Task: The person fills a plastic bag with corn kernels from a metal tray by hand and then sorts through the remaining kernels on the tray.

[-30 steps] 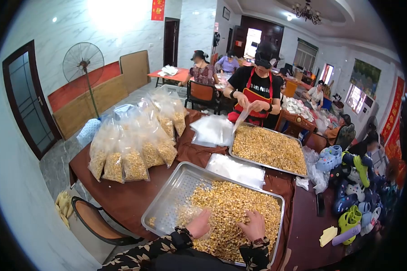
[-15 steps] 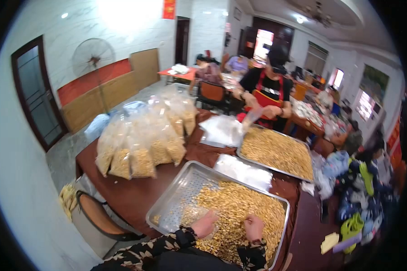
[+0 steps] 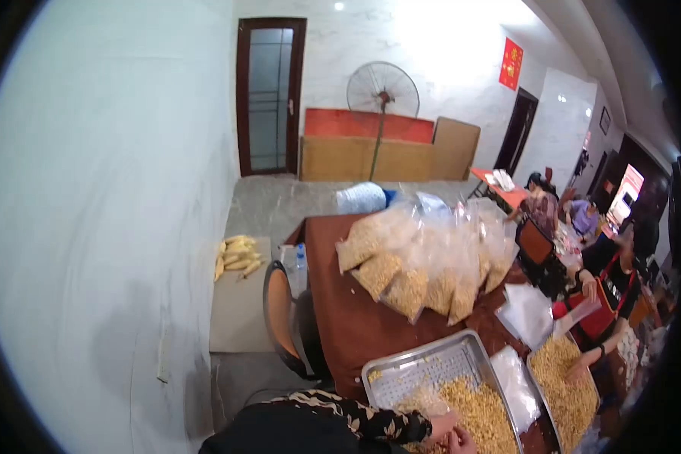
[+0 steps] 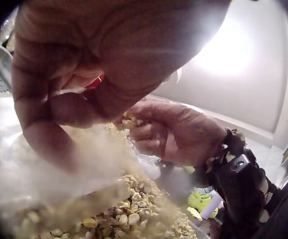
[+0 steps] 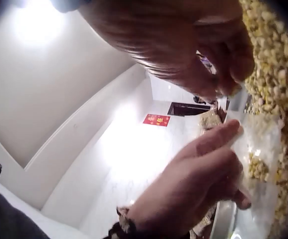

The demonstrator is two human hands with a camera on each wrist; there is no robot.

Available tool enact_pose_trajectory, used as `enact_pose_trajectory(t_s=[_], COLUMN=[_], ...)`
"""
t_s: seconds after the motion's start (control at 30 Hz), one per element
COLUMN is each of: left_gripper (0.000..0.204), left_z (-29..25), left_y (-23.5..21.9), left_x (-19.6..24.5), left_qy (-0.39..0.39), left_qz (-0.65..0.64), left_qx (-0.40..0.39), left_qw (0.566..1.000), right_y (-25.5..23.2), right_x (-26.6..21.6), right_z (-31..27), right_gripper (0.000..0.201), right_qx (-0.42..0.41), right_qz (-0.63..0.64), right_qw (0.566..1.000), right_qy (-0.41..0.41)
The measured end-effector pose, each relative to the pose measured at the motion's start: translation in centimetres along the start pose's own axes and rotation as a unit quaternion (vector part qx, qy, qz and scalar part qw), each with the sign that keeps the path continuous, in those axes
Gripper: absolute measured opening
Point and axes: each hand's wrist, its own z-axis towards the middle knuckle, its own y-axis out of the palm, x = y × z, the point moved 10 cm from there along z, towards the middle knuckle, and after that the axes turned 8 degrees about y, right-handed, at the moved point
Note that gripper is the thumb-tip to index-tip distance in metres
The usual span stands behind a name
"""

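My left hand (image 3: 442,427) grips a clear plastic bag (image 5: 263,144) with some corn kernels inside, low over the metal tray (image 3: 401,363). In the left wrist view the bag is a pale blur below the curled fingers. Close beside it, my right hand (image 4: 176,132) has its fingers curled round a few corn kernels (image 4: 130,121). Loose kernels (image 3: 480,412) fill much of the tray, while its perforated left end shows bare metal. In the right wrist view, my right hand hangs above the bag's mouth.
Several filled bags (image 3: 408,291) stand on the brown-covered table (image 3: 333,257). Flat empty bags (image 3: 516,386) lie between my tray and a second tray of kernels (image 3: 564,386), where another person (image 3: 605,295) reaches in. A chair (image 3: 280,303) stands left, near corn cobs (image 3: 238,257).
The head view has swung left, so the trays now sit lower right. My right hand has come up from the kernels, moved beside the left hand and closed round some kernels.
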Motion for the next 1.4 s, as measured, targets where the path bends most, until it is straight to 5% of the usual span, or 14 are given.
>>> enact_pose_trajectory(t_s=[0.07,0.13,0.17,0.2,0.23,0.3,0.53,0.93,1.03,1.13,1.2,1.27,1.33,1.4], left_gripper=[0.068,0.078,0.081,0.077,0.074,0.073,0.066,0.069,0.070,0.072,0.072,0.073,0.072,0.068], left_z=[-0.5,-1.2,-2.4,-3.2,-4.0,-4.2,-4.1,-4.1,-4.2,-4.3,-5.1,-4.3,-4.6,-4.3], left_y=[-0.3,-0.4,-0.7,-4.2,-6.2,-7.4,-10.9,-11.2,-11.0,-10.5,-10.1,-10.2,-11.7,-11.9], left_x=[0.6,1.8,2.7,5.2,6.1,6.0,7.0,7.2,6.8,5.7,4.3,5.6,7.1,7.6], left_qy=[-0.015,-0.012,-0.062,-0.004,-0.054,-0.020,-0.043,-0.029,-0.031,-0.011,-0.021,-0.018,-0.120,-0.118], left_qz=[-0.065,-0.150,-0.313,-0.007,-0.023,-0.002,-0.114,-0.090,-0.113,-0.118,-0.131,-0.147,-0.229,-0.197], left_qx=[-0.019,-0.062,-0.091,-0.137,-0.163,-0.134,-0.076,-0.096,-0.094,-0.080,-0.089,-0.109,-0.109,-0.123], left_qw=[0.998,0.987,0.943,0.991,0.985,0.991,0.990,0.991,0.989,0.990,0.987,0.983,0.960,0.966], right_y=[-0.3,-4.4,-5.8,-7.1,-8.2,-9.1,-8.3,-9.4,-7.4,-4.2,-0.7,1.9,2.3,-1.0], right_x=[5.9,1.4,1.3,0.3,0.1,1.9,-0.1,2.8,1.9,-0.7,-2.5,-3.5,-3.9,-3.7], right_z=[2.8,0.4,-0.4,-1.4,-2.0,-1.8,-2.8,-1.7,-1.1,-0.4,-0.1,-0.2,0.0,-0.9], right_gripper=[0.014,0.021,0.028,0.035,0.043,0.049,0.054,0.024,0.031,0.028,0.030,0.033,0.035,0.034], right_qx=[-0.001,0.080,0.132,0.134,0.144,0.203,0.117,0.222,0.121,0.095,-0.010,0.000,-0.057,0.006], right_qz=[0.138,0.017,0.029,-0.003,-0.018,-0.237,-0.167,0.009,0.130,0.122,0.075,0.002,-0.015,-0.018], right_qw=[0.988,0.997,0.990,0.991,0.984,0.950,0.973,0.972,0.979,0.987,0.996,0.999,0.998,1.000], right_qy=[0.063,0.006,-0.049,0.032,0.108,-0.002,0.105,0.081,0.103,0.040,0.047,-0.033,-0.022,-0.017])
